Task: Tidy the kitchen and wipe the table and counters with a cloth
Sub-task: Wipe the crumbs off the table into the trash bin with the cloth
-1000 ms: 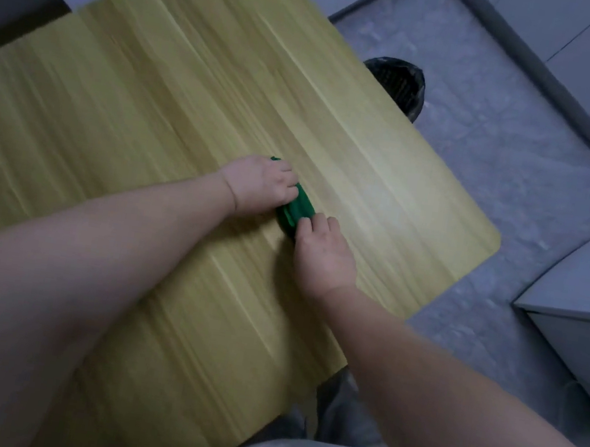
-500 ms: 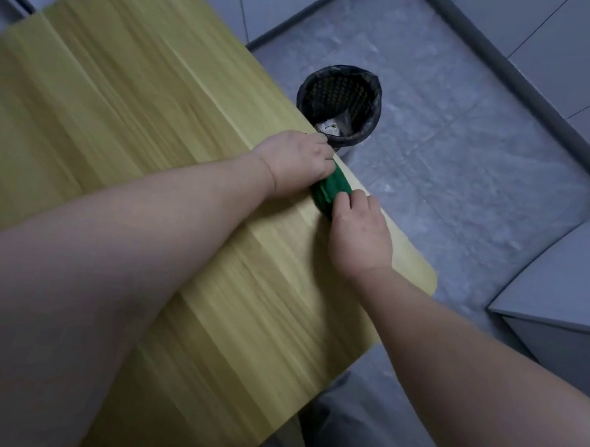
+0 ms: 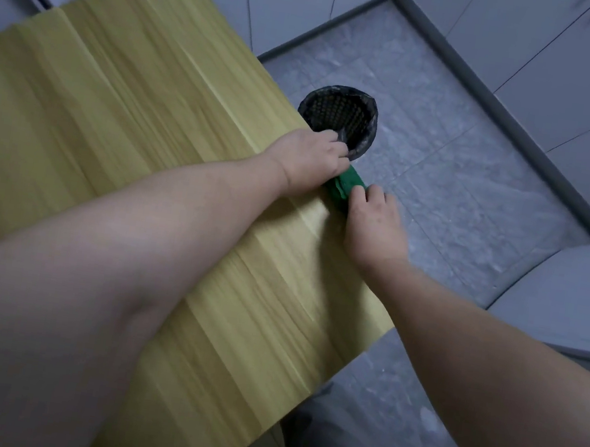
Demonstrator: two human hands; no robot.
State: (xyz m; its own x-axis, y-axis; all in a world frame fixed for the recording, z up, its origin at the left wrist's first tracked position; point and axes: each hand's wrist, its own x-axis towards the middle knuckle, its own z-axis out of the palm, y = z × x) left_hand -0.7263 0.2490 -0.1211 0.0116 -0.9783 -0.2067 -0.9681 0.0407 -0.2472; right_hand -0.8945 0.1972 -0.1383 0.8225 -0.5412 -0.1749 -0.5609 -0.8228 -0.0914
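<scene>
A bunched green cloth [image 3: 347,185] lies at the right edge of the yellow wooden table [image 3: 131,103]. My left hand [image 3: 310,158] covers its far end with curled fingers and holds it. My right hand [image 3: 375,224] grips its near end, reaching past the table's edge over the floor. Most of the cloth is hidden between the two hands.
A black mesh waste bin [image 3: 338,117] with a dark liner stands on the grey tiled floor [image 3: 467,164] just beyond the table edge, right behind my left hand. Grey cabinet doors [image 3: 540,57] line the walls. A grey rounded unit [image 3: 582,289] sits at the right.
Both hands have slid the green cloth across the table to its right edge, toward the bin. The view has shifted right, showing more floor.
</scene>
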